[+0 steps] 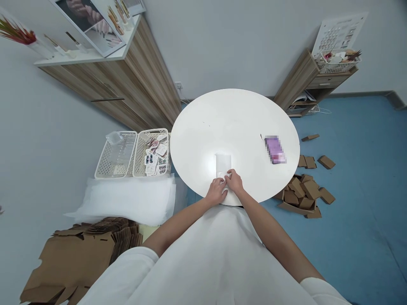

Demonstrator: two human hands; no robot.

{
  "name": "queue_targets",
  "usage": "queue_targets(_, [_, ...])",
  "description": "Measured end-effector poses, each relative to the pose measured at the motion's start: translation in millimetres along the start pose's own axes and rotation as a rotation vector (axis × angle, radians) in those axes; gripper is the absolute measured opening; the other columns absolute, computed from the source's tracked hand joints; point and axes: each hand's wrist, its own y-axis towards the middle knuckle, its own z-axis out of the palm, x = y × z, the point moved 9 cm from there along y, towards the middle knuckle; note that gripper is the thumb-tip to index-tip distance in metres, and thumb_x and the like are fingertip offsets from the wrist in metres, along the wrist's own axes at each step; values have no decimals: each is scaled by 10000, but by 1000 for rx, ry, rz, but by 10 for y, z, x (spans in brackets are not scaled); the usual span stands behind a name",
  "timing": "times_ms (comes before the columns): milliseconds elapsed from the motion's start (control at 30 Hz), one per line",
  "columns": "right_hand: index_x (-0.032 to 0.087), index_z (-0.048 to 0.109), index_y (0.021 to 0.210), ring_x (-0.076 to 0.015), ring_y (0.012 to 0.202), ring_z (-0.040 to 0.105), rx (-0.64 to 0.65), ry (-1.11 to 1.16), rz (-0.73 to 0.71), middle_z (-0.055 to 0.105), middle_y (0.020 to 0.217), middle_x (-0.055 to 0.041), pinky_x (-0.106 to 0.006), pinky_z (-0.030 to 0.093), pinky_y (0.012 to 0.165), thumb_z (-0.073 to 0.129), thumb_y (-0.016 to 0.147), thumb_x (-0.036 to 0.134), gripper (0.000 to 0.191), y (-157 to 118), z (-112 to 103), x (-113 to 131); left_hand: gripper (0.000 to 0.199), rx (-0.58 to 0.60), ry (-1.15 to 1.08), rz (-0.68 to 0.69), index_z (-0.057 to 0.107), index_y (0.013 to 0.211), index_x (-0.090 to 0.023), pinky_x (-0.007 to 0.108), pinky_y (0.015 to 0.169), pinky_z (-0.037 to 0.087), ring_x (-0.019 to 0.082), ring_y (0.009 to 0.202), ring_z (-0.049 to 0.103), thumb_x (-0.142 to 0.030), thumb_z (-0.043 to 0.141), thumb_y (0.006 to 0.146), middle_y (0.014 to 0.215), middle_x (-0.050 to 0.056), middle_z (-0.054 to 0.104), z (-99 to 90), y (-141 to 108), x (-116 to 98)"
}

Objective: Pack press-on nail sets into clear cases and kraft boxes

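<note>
A small, translucent white sheet point(223, 163), apparently thin packing foam, lies flat near the front edge of the white oval table point(235, 114). Its near end is bunched or folded under my fingers. My left hand point(216, 191) is at the sheet's near left corner, fingers bent and closed on it. From the right, my right hand point(234, 182) pinches the same near end, its fingertips almost touching the left ones. Whether something small is wrapped inside the fold, I cannot tell.
A purple blurred item point(275, 149) lies on the table's right. Left stand a basket of printed cards point(155, 156), a basket of clear plastic cases point(119, 152), stacked white sheets point(130, 197) and flattened cardboard point(79, 254). Small brown boxes point(302, 190) sit on the floor at right.
</note>
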Motion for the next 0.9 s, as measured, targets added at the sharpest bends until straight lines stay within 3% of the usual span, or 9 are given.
queue_targets(167, [234,459,956,-133,573,482,35,28,-76,432,591,60,-254,385,555,410,743,277,223,16,36,-38,326,-125,-22,-21,494,1119,-198,372,888,385,211,1075,431,-254,432,804,1153,84,489,-177,17,150])
queue_targets(267, [226,452,1010,-136,598,496,51,24,-136,467,638,44,-273,422,590,391,754,247,264,-24,32,-38,360,-107,28,-6,470,1150,-223,403,920,361,237,1158,371,-260,462,792,1249,80,425,-173,99,173])
queue_targets(433, [206,409,1172,-213,963,497,-25,-164,-395,497,1071,-95,-360,444,764,439,757,238,418,-208,-93,172,402,-40,57,15,465,1153,-239,422,978,300,252,1214,320,-253,508,754,1303,71,386,-109,179,174])
queue_targets(567, [226,362,1240,-290,1176,341,90,-370,-617,373,1298,-102,-438,376,893,589,680,326,612,-331,18,336,480,2,29,20,431,1189,-228,428,1004,254,266,1244,285,-267,535,722,1325,78,369,-104,181,198])
queue_targets(733, [198,349,1252,-288,1181,325,165,-446,-655,372,1301,-109,-443,333,943,603,651,211,653,-250,101,346,656,75,-31,79,354,1236,-210,421,1016,231,279,1255,257,-263,596,629,1327,96,354,-146,209,181])
queue_targets(900, [187,403,1204,-284,1102,375,263,-354,-651,433,1223,-110,-428,354,895,603,626,231,614,-291,87,345,700,130,-148,81,340,1224,-191,406,956,315,281,1159,375,-195,608,578,1244,107,426,-173,159,224])
